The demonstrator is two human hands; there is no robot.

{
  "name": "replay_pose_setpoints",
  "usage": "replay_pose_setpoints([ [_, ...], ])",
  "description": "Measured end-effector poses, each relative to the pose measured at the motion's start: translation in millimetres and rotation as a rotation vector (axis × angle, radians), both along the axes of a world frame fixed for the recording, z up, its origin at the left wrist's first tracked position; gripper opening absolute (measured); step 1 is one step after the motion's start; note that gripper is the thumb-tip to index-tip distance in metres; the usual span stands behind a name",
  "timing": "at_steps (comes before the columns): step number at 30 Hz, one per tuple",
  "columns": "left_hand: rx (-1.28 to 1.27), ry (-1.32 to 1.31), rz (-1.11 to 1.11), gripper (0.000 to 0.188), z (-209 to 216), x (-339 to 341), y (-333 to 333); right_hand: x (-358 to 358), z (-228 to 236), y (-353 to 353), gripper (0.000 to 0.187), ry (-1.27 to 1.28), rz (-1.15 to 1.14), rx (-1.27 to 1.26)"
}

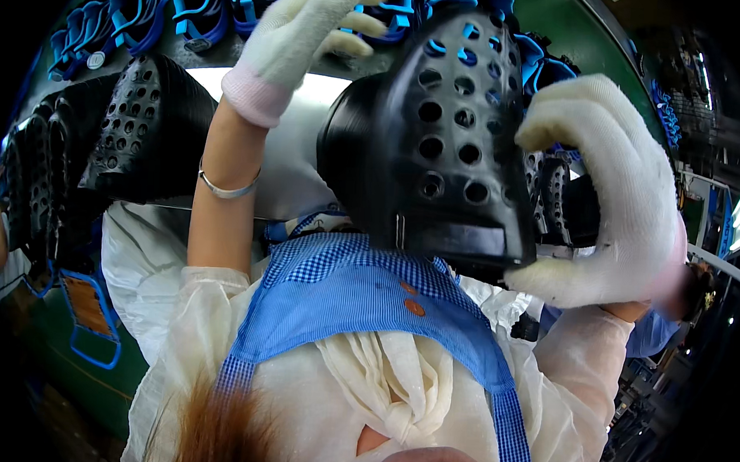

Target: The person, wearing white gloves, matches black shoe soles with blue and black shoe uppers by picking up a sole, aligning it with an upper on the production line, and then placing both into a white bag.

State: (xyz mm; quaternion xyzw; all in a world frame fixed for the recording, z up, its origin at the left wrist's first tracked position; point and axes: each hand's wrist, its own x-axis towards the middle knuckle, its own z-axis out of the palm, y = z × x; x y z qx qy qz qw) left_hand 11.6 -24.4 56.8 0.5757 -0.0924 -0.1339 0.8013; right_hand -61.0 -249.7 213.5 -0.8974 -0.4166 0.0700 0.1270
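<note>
A black plastic shell [448, 144] with rows of round holes stands tilted before my chest. Its wide lower end faces me. My right hand [628, 193], in a white knitted glove, is curled in a C at the shell's right side. Its fingertips meet the side edge and its thumb meets the lower right corner. Behind the shell's left side bulges a smooth stack of black shells [349, 139]. To the left of that, my left hand [312, 38], gloved alike, is raised with fingers apart and nothing in it.
More perforated black shells [127, 129] are stacked on the left. Rows of black pieces with blue frames [206, 9] line the far side. A pale work surface [295, 157] shows between the stacks. At lower left stands a blue-framed stool [90, 310]; shelving lies far right.
</note>
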Motion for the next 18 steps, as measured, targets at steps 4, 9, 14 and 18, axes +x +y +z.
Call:
replay_pose_setpoints([
  [4,-0.642,0.142,-0.3,0.078,11,-8,-14,13,-4,12,0.067,-0.066,-0.047,0.062],
  [9,-0.807,0.233,-0.215,0.037,1,-2,0,39,-30,29,0.059,0.154,-0.108,0.193],
  [14,-0.833,0.135,0.022,0.033,-6,9,-8,57,-63,47,0.053,0.152,-0.364,0.241],
  [18,-0.653,-0.032,0.244,0.036,-33,31,-3,79,-87,62,0.048,0.223,-0.403,0.233],
])
